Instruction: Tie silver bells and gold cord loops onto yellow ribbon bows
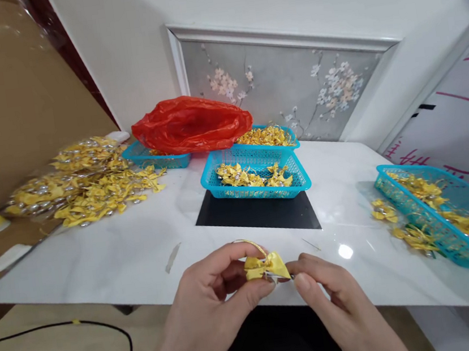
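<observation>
My left hand [218,300] pinches a small yellow ribbon bow [266,265] above the table's front edge. A thin yellow cord [254,244] loops up from the bow over the left fingers. My right hand [334,291] is closed at the bow's right side, thumb and forefinger together on a thin metallic piece [277,276] that lies against the ribbon. Its kind is too small to tell, and the fingers cover part of it. Beyond my hands, a blue plastic basket [257,191] with several yellow bows [238,175] stands partly on a black mat [256,212].
A blue basket [442,232] of bows stands at right, loose bows [383,211] beside it. Bagged bows [108,194] are heaped at left. A red plastic bag [191,124] covers part of a back-left blue basket [155,160]; another basket [291,134] stands behind. A black cable [130,348] crosses the floor.
</observation>
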Tool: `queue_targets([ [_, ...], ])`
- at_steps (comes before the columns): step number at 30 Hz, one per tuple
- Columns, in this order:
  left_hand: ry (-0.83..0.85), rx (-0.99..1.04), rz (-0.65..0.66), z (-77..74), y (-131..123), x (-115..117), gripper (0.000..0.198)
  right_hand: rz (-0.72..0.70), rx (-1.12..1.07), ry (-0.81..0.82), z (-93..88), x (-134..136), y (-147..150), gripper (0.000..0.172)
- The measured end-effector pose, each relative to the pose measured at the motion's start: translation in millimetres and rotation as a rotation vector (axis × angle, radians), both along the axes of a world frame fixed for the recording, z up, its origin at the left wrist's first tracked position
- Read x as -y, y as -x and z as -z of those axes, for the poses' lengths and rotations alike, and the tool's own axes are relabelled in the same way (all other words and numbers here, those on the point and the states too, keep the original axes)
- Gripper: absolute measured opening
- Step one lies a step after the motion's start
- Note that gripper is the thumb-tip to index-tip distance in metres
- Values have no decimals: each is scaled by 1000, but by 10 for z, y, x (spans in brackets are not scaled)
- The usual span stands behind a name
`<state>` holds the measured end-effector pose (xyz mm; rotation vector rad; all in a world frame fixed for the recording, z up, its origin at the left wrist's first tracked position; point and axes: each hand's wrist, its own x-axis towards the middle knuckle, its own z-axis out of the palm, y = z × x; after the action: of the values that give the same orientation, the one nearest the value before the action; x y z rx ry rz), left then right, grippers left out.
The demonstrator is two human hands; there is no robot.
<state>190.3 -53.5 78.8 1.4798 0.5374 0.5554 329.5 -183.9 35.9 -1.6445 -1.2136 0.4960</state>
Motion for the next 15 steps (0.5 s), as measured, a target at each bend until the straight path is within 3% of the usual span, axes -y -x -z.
queue_targets([
  [7, -15, -18, 15, 10, -13, -24, 19, -33, -69, 19, 27, 0, -19, 37],
  [15, -7, -16, 17, 4, -11, -26, 16, -53, 7, -7, 25, -12, -20, 36],
])
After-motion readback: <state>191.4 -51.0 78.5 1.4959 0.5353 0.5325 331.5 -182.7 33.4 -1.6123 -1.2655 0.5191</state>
